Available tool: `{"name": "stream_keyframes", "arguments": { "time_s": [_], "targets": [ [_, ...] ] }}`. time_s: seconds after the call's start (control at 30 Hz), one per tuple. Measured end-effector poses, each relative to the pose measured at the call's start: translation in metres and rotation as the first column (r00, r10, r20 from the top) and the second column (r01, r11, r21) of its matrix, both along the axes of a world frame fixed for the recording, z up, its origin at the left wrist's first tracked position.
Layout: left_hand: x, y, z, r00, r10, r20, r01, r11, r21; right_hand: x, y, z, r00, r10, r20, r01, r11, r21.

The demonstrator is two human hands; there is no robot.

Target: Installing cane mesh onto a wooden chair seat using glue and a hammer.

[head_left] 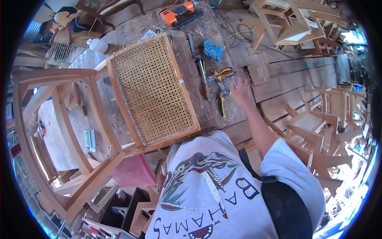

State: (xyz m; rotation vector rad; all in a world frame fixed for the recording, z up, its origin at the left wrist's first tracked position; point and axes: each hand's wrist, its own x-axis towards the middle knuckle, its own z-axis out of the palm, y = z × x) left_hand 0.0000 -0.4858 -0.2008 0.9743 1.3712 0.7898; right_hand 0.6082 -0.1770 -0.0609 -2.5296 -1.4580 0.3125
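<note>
My right hand [242, 92] reaches over the right side of the workbench, slightly blurred, its fingers apart and nothing visible in them. Closest to it are pliers with yellow-and-black handles [225, 73] and a second yellow-and-black handled cutting tool [222, 105]. My left hand is out of view. In front of me a wooden chair [106, 119] lies tipped over on the bench. Its woven cane panel [153, 91] faces up, with a pale strip along the panel's edges. Left of the pliers lies a long thin tool [202, 71], its kind unclear.
An orange-and-black nail gun [181, 15] and a crumpled blue cloth [213, 50] lie farther back on the bench [207, 113]. A white bottle [97, 45] stands at the far left. Wooden chair frames [284, 22] crowd the right side. Another person [65, 20] sits at the far left.
</note>
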Motion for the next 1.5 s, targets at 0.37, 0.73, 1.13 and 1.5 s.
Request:
{"name": "stream_keyframes", "arguments": {
  "time_s": [0.37, 0.73, 1.13, 1.5],
  "targets": [
    [-0.099, 0.027, 0.036, 0.954, 0.056, -0.296, -0.154, 0.935, -0.319, -0.106, 0.047, -0.021, 0.839, -0.017, -0.544, 0.006, 1.000, -0.022],
    [-0.109, 0.046, 0.067, 0.917, -0.040, -0.397, -0.119, 0.923, -0.367, -0.073, 0.066, -0.005, 0.949, -0.043, -0.313, 0.041, 0.999, -0.013],
    [-0.010, 0.100, 0.047, 0.650, -0.546, -0.529, 0.209, 0.797, -0.567, -0.026, -0.182, 0.014, 0.830, -0.420, -0.366, 0.434, 0.900, -0.048],
    [0.043, 0.072, 0.029, 0.705, -0.387, -0.595, -0.008, 0.834, -0.551, 0.021, -0.347, -0.062, 0.859, -0.311, -0.408, 0.190, 0.931, -0.310]
  ]
}}
